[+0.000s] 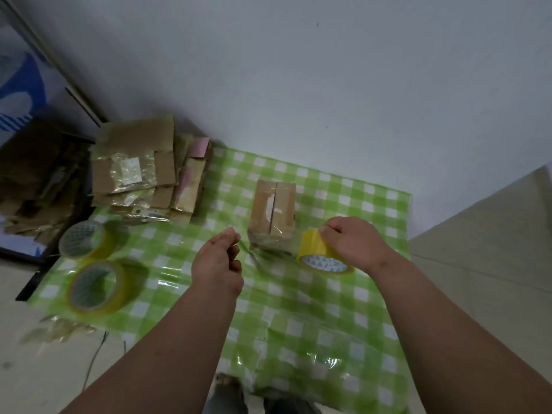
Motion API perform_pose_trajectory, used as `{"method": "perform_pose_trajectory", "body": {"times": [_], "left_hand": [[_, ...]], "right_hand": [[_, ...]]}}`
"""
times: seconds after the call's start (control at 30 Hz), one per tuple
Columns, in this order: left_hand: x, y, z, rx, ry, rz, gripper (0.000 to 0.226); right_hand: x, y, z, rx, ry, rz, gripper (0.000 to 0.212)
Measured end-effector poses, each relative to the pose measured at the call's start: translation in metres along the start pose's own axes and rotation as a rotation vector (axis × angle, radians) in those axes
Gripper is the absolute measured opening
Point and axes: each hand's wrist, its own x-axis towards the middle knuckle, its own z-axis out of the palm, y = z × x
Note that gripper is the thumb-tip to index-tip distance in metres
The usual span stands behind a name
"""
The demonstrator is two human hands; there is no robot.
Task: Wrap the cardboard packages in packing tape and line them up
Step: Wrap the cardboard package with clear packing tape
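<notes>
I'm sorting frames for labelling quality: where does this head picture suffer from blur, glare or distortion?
Head view: dim, flat light; motion blur smears the two spare tape rolls and the checked cloth near the left hand; white glare spots on the cloth's glossy front part; wide-angle bending tilts the wall and floor edges; the cardboard package and right hand are fairly sharp.

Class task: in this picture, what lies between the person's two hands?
In the head view, a stretch of clear tape runs from the left hand towards the yellow roll held by the right hand, above the checked cloth.
</notes>
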Motion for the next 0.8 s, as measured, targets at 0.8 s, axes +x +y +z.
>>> {"method": "perform_pose_trajectory", "body": {"times": [0.8], "left_hand": [[0.029, -0.016, 0.0, 0.252, 0.176, 0.105, 0.014]], "right_hand": [[0.039, 0.009, 0.028, -0.135, -0.086, -0.032, 0.035]]}}
